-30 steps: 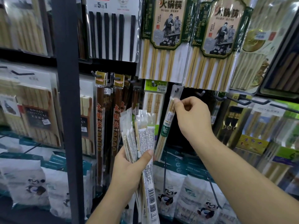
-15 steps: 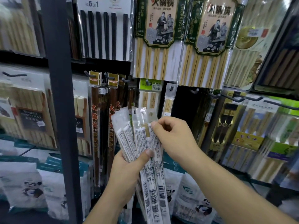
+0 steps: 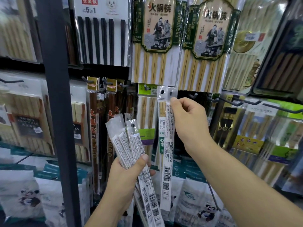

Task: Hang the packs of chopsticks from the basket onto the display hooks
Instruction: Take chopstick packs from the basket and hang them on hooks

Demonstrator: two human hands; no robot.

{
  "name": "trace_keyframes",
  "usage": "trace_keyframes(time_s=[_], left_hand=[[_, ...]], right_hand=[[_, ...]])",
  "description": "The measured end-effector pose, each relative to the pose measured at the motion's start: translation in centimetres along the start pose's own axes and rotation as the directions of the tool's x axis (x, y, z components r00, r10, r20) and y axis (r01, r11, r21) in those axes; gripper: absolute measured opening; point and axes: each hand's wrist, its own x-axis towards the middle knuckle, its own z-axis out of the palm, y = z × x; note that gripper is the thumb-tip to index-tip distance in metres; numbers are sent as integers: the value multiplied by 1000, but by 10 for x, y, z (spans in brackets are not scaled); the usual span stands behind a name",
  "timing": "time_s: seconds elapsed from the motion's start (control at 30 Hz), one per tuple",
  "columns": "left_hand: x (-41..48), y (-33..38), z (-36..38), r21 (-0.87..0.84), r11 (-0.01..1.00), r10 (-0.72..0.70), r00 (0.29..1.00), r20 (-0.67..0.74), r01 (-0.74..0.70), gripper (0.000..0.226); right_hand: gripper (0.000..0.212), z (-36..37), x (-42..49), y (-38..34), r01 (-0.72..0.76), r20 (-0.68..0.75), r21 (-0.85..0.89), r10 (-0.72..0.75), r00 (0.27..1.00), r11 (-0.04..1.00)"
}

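**Head view: getting the punched hole onto the peg**

Head view. In the centre of the frame the right hand (image 3: 188,128) pinches a single pack (image 3: 167,145) between thumb and forefinger, right at its top, just below the punched hole (image 3: 171,93). The pack hangs upright with its barcode end down. Its clear header sits just beside that of a hanging pack (image 3: 162,108) of the same kind. A dark shape shows in the hole, but I cannot tell whether a peg is already through it.

In the lower centre the left hand (image 3: 124,177) grips a fanned bundle of packs (image 3: 131,145), the thumb pressed across their faces. The basket is out of view.

The step in hand looks like threading the hole. A pinch this close to the hole should stop the thin header from folding. I would judge it best to push the header straight back along the peg and to let go only once the peg carries the pack. The bundle is best held low, away from the hung stock. A bare peg (image 3: 194,95) stands right of centre if this one is full.
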Motion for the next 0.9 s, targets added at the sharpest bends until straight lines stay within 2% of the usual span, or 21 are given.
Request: trace_keyframes(time_s=[0.13,0.27,0.4,0.53,0.7,0.9], left_hand=[[-2,2,6,7,1000,-2,998,59,2,47],[-6,7,11,2,1000,-24,995,99,24,31],[-8,11,17,-14,1000,9,992,122,-8,45],[-9,9,21,18,999,43,993,112,-45,40],[-6,11,16,44,997,59,996,63,-62,42],[-8,11,14,42,997,62,995,76,-65,49]], right_hand=[[41,2,-3,2,-14,21,42,13,1000,999],[38,5,-11,2,-23,78,53,19,997,998],[33,13,-23,4,-25,141,37,20,990,999],[34,15,-33,6,13,192,11,-15,981,1000],[34,5,-27,-2,90,127,-48,-83,988,995],[20,6,-30,0,31,195,-26,-26,980,999]])
